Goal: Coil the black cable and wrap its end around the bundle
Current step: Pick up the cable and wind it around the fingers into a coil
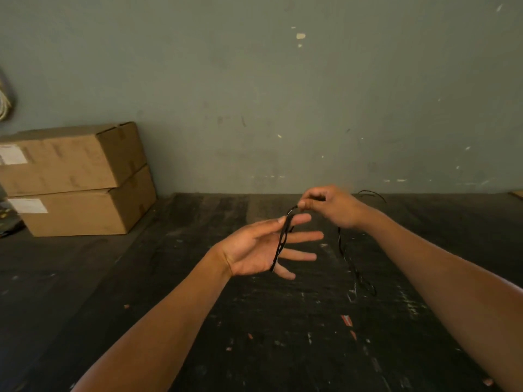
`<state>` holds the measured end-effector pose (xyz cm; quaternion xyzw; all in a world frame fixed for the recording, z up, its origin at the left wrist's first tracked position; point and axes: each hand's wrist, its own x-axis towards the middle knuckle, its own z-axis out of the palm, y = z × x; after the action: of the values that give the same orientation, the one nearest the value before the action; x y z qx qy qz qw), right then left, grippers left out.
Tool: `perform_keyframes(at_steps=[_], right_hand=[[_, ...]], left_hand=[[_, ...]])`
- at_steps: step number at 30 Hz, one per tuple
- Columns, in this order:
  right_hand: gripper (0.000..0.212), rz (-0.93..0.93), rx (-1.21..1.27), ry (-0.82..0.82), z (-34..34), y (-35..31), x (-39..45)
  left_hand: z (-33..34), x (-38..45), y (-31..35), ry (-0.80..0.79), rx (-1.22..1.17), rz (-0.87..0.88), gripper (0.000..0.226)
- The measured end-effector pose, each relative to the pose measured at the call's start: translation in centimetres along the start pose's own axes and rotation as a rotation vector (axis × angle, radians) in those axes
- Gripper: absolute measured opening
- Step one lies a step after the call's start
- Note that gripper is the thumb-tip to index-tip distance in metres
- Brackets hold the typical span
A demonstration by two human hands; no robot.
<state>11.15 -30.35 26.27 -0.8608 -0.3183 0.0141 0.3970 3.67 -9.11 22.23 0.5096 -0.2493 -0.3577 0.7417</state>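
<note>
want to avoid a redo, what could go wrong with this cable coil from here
1. The left hand is open with fingers spread, so the loops of black cable across it could slide off.
2. The right hand has only a fingertip pinch; that grip may slip.
3. The slack trailing on the dark table could tangle.

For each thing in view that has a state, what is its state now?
black cable: partly looped over the open palm, the rest trailing loose on the table
left hand: open, fingers spread
right hand: pinching the cable
cardboard boxes: closed, stacked
</note>
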Motion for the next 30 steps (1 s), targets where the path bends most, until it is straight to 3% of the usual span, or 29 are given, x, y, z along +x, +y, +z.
perform_keyframes(at_steps=[3, 7, 15, 22, 30], right_hand=[[0.018, 0.066, 0.154, 0.000, 2.3, 1.9, -1.0], [0.020, 0.188, 0.276, -0.021, 6.5, 4.1, -2.6], [0.029, 0.215, 0.310, -0.214, 12.6, 4.1, -4.1], [0.032, 0.093, 0.256, -0.432, 11.7, 0.3, -5.2], [0.026, -0.065, -0.009, -0.395, 5.8, -5.1, -4.8]], left_hand=[[0.6, 0.2, 0.8, 0.002, 0.022, 0.064, 0.057], [0.4, 0.2, 2.5, 0.031, -0.034, 0.166, 0.043], [0.3, 1.2, 3.7, 0.033, -0.028, 0.197, 0.042], [-1.8, 0.6, 2.9, 0.154, -0.050, 0.195, 0.043], [-3.7, 0.5, 1.1, 0.270, -0.045, 0.123, 0.042]])
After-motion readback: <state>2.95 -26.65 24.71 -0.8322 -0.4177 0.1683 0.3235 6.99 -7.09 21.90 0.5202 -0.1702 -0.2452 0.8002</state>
